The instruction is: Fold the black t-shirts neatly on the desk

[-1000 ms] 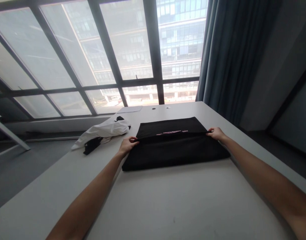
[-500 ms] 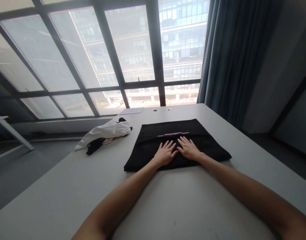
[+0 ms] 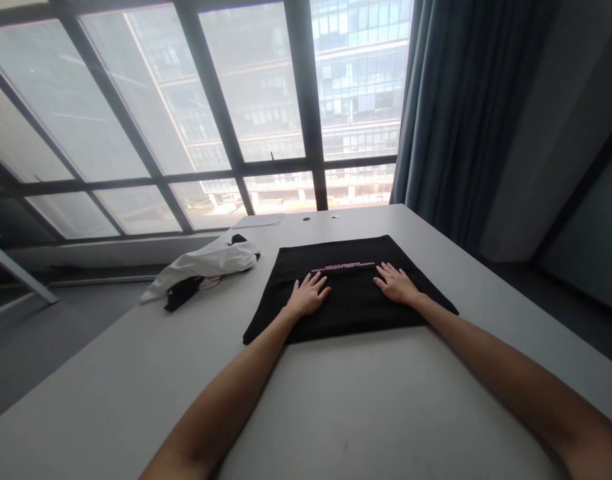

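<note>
A folded black garment (image 3: 351, 300) with lines of pink printed lettering lies flat on the white table. My left hand (image 3: 307, 295) rests on its left half, palm down with the fingers spread, the tips just below the lettering. On the right half, my right hand (image 3: 397, 284) presses flat with fingers apart, close to the lettering's right end. Bare black cloth shows between the two hands. What kind of garment it is, I cannot tell from this fold.
A crumpled white and black cloth bundle (image 3: 206, 267) sits at the table's left edge. Some flat paper (image 3: 259, 221) lies at the far end of the white table (image 3: 376, 393). Beyond stand large windows (image 3: 256, 80) and a blue-grey curtain (image 3: 446, 120).
My hands have slid apart over the black garment, the left one leftward and the right one rightward. The whole view has shifted slightly.
</note>
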A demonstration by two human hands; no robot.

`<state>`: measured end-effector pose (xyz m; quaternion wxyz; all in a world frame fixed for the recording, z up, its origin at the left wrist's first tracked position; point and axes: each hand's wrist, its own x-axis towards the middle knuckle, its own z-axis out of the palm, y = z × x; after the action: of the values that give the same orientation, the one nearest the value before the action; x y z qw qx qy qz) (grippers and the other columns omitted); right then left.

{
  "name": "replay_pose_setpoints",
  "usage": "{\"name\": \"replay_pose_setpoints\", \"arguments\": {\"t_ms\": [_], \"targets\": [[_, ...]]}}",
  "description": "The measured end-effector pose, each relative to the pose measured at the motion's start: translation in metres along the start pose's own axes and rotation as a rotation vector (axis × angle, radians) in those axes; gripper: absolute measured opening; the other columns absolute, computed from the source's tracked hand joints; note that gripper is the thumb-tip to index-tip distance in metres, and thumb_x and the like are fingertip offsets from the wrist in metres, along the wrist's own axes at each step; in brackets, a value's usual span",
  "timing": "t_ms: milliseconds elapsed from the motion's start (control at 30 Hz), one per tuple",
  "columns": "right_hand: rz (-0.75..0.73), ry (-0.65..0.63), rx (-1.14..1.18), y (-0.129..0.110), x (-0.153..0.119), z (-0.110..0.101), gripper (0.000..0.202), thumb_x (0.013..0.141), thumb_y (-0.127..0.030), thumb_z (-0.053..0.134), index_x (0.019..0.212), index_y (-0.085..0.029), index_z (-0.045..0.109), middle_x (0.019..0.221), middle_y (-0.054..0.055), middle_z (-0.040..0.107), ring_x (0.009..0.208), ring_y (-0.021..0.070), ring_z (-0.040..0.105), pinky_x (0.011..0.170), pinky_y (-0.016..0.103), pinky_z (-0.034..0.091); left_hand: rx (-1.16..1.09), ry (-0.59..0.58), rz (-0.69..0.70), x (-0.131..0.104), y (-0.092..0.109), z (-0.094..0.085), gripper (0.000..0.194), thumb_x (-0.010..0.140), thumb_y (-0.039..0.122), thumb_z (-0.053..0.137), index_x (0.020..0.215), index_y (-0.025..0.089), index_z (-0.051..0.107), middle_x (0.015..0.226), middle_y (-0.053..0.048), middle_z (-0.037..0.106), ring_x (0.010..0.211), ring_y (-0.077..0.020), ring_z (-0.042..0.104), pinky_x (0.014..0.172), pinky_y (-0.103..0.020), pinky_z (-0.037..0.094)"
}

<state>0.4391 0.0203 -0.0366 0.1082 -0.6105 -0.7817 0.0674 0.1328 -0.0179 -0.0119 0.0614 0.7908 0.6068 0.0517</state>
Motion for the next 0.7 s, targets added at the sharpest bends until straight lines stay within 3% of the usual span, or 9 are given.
{"name": "replay_pose_setpoints", "arguments": {"t_ms": [233, 400, 567, 700], "targets": [[0.009, 0.069, -0.066, 0.042, -0.003, -0.004, 0.065, 0.102, -0.049, 0.029, 0.155, -0.012, 0.039, 0.163, 0.014, 0.031, 0.153, 0.0264, 0.023, 0.122, 0.048, 0.020, -0.005, 0.014, -0.006, 0.001, -0.004, 0.007, 0.064, 0.101, 0.061, 0.024, 0.157, 0.032, 0.034, 0.168, 0.000, 0.018, 0.155, -0.0300, 0.012, 0.121, -0.062, 0.012], [0.018, 0.061, -0.087, 0.070, -0.011, -0.008, 0.064, 0.102, -0.050, 0.027, 0.154, -0.015, 0.040, 0.163, 0.013, 0.032, 0.153, 0.0268, 0.024, 0.121, 0.053, 0.021, -0.062, 0.024, 0.008, 0.005, -0.009, 0.002, 0.063, 0.102, 0.060, 0.026, 0.156, 0.030, 0.037, 0.167, -0.003, 0.020, 0.155, -0.0311, 0.014, 0.121, -0.062, 0.012], [0.016, 0.058, -0.063, 0.069, -0.010, -0.006, 0.065, 0.102, -0.051, 0.028, 0.155, -0.016, 0.039, 0.163, 0.013, 0.032, 0.153, 0.0268, 0.024, 0.121, 0.053, 0.021, -0.036, 0.063, -0.076, -0.004, -0.046, -0.008, 0.058, 0.104, 0.055, 0.027, 0.155, 0.030, 0.038, 0.164, -0.007, 0.030, 0.153, -0.0323, 0.022, 0.118, -0.061, 0.021], [0.011, 0.065, -0.051, 0.070, -0.008, -0.005, 0.065, 0.101, -0.051, 0.029, 0.155, -0.015, 0.040, 0.162, 0.014, 0.034, 0.152, 0.0277, 0.024, 0.121, 0.053, 0.021, 0.028, 0.064, -0.111, -0.015, -0.074, -0.006, 0.057, 0.103, 0.051, 0.032, 0.155, 0.029, 0.038, 0.164, -0.007, 0.029, 0.153, -0.0330, 0.021, 0.120, -0.057, 0.019]]}}
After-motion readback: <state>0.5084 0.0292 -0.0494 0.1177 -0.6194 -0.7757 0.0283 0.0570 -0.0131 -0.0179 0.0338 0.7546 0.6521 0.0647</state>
